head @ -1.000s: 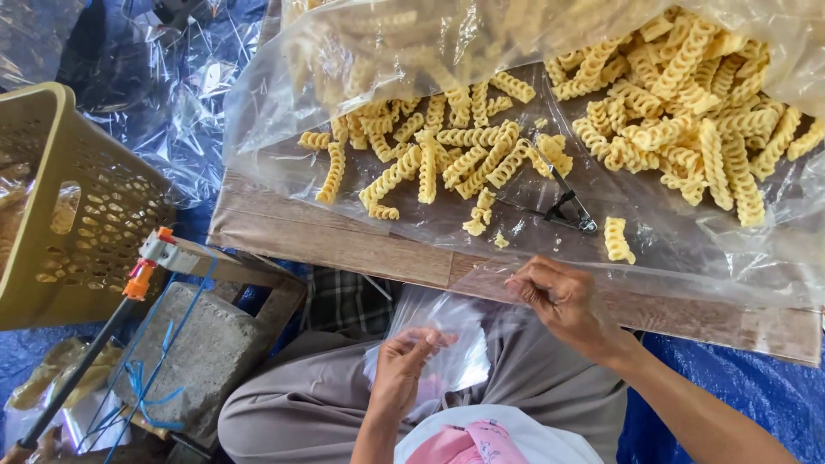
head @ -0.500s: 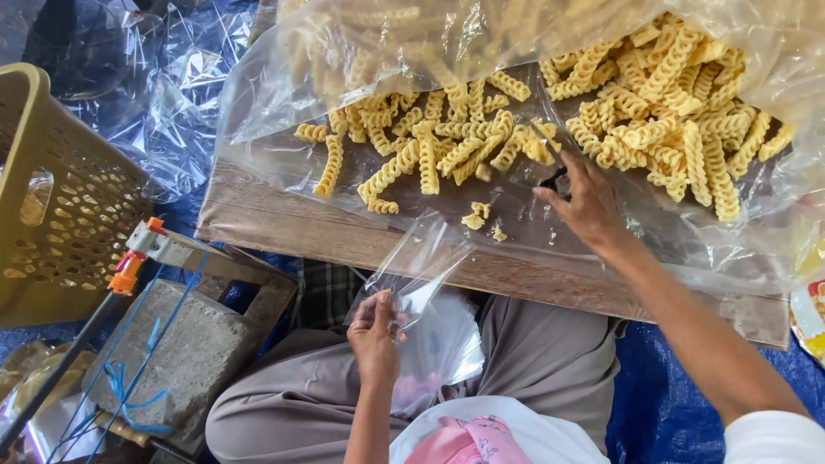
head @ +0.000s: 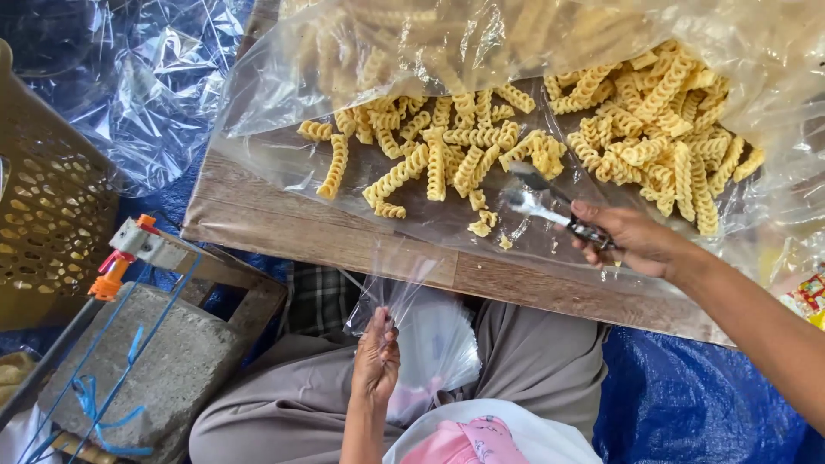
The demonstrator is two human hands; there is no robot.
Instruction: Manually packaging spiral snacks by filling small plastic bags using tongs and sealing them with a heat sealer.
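right hand (head: 632, 241): at about 3 o'clock of the frame, fingers closed around the dark handle of metal tongs (head: 550, 206), whose shiny tips point toward 10 o'clock at the snack pile.
tongs' tips: slightly apart, with nothing between them that i can make out.
left hand (head: 376, 357): low at 6 o'clock over the lap, thumb and fingers pinched together on the mouth of a small clear bag (head: 430, 331).
clear bag: thin and floppy, likely slippery; it looks best held at the rim edge, as it is held now.
twisted snacks (head: 533, 137): yellow ridged spirals heaped on a clear plastic sheet (head: 275, 159) from 11 to 2 o'clock; light, stiff and probably brittle, so a soft squeeze across the middle seems safest.
board (head: 284, 228): wooden, under the sheet, its edge running just above the knees.
left side: a perforated yellow basket (head: 43, 206) at 9 o'clock, a grey block (head: 163, 369) with blue string at 7 o'clock.
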